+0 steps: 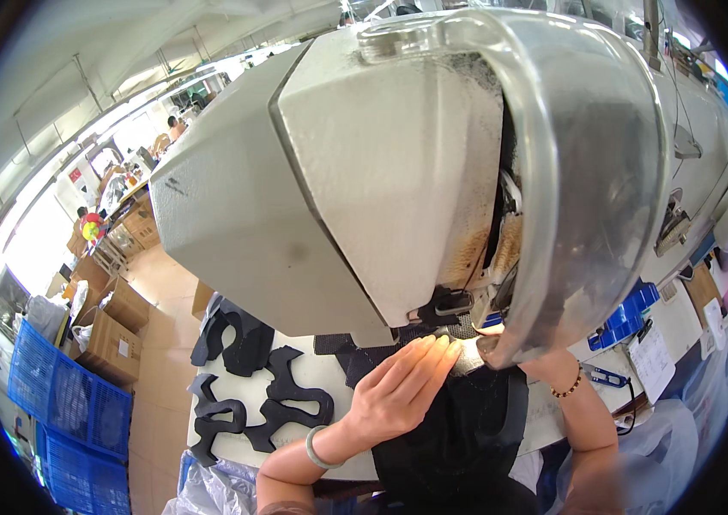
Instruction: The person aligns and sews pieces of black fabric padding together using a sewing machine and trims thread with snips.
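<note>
Under the head of a large grey sewing machine point(398, 172), my left hand point(402, 386) lies with its fingers stretched out, pressing flat on a black piece of material point(458, 429). A pale bangle circles that wrist. My right hand point(544, 365) reaches in from the right beside the machine; its fingers are hidden behind the clear curved guard point(587, 189). A beaded bracelet is on the right wrist. Between the two hands a bright, lit patch shows near the needle area. The needle itself cannot be made out.
Several curved black cut pieces point(286, 399) lie on the white table left of my hands. To the right are a blue-handled cutter point(604, 375), a blue tray point(625, 318) and a paper sheet point(653, 360). Blue crates point(72, 386) and cardboard boxes point(111, 343) stand on the floor at left.
</note>
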The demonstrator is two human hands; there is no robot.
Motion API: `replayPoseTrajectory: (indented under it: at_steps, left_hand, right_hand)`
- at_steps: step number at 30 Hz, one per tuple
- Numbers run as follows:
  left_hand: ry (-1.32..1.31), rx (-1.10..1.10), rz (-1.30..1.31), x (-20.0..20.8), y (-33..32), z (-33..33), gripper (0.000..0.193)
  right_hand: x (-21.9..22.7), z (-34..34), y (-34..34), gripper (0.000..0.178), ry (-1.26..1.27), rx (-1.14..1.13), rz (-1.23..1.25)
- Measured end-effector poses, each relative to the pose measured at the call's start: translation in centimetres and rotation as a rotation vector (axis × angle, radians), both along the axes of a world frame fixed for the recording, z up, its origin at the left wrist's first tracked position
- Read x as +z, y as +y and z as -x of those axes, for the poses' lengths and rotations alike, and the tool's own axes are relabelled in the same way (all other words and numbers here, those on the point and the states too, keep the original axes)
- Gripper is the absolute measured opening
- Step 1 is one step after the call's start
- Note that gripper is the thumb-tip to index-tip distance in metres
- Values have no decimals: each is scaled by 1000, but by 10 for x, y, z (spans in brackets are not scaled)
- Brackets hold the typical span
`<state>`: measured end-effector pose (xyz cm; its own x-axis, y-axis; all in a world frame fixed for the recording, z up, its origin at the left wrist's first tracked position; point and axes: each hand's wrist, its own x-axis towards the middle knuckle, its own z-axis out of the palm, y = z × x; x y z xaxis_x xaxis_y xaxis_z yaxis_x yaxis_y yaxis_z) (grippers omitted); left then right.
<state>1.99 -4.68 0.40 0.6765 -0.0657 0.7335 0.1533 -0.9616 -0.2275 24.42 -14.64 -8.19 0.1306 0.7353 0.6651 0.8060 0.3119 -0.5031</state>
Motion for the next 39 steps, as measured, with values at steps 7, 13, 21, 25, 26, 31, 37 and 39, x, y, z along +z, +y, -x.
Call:
replayPoseTrajectory:
  at_steps: [7,13,21,25,26,31,37,39]
  left_hand:
    - [-22,-72,93,-5,8,-2,28]
    - [13,-106,144,-14,20,1,45]
    - [-57,-73,123,-25,22,-3,36]
    - [-122,-90,19,-27,15,-9,32]
    - [-120,-82,17,-26,13,-10,32]
    - [-145,-12,-35,-25,6,-19,28]
    - [-254,-73,-31,-39,24,-17,30]
    - [-282,-74,-13,-40,27,-13,31]
  right_hand:
    - [14,2,0,25,5,34,-3]
    - [34,7,-3,26,-33,11,-17]
    - [26,8,-8,24,12,71,78]
    - [52,30,-12,25,-288,-49,48]
    - [59,35,-13,25,-357,-32,7]
    - [72,63,-35,29,-713,-228,21]
    - [102,61,-47,44,-176,-213,78]
    - [101,43,-34,39,21,-321,167]
